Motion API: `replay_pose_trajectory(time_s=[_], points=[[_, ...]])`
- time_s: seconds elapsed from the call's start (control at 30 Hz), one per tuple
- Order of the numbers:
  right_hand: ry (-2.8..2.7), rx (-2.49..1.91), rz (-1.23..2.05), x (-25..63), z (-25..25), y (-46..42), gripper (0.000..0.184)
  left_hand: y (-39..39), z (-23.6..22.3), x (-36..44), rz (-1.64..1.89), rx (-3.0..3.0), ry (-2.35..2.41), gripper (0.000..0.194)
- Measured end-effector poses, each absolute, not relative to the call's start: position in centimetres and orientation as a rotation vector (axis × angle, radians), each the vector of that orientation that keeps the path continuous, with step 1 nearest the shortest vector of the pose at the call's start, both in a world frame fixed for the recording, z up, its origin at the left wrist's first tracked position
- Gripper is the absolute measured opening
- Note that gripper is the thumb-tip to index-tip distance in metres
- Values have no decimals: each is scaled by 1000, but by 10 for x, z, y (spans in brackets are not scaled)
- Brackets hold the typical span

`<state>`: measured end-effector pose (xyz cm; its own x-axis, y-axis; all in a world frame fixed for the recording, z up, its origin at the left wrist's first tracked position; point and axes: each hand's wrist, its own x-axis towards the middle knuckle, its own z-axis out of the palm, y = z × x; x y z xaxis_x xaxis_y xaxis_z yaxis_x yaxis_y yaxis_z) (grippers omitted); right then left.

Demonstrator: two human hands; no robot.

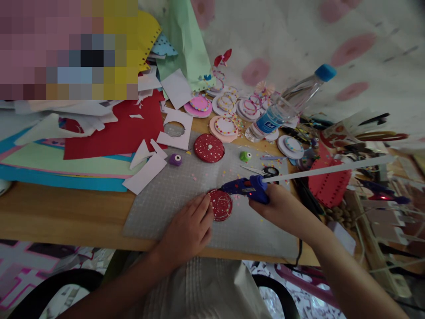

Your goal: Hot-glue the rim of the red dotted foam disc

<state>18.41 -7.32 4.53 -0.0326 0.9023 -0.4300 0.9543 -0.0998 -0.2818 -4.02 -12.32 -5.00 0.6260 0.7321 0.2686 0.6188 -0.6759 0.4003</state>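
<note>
In the head view, near the centre of the frame, my right hand point(270, 201) is closed around a blue glue gun point(247, 188) with a long white stick out its back, its nozzle at the upper edge of a speckled red disc point(221, 205), while my left hand point(192, 223) rests its fingertips on that disc's left side, fingers together, on the grey mat point(159, 212). Of containers, I see a clear bottle point(288, 104) with a blue cap, tilted at upper right, and a patterned cup point(337, 133) holding scissors farther right, its other contents too dim to tell.
</note>
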Motion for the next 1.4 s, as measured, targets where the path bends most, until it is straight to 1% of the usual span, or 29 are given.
replay_pose_trajectory(time_s=[0.23, 0.63, 1.3, 1.4], points=[[2034, 2132, -797, 183, 48, -72, 15, -123, -48, -41, 614, 2601, 1081, 35], [1996, 2077, -815, 179, 52, -69, 6, -122, -50, -41, 621, 2625, 1062, 34], [2131, 2012, -686, 182, 46, -67, 13, -122, -50, -41, 619, 2611, 1059, 33], [2148, 2009, -708, 181, 45, -66, 13, -123, -51, -41, 626, 2609, 1058, 33]])
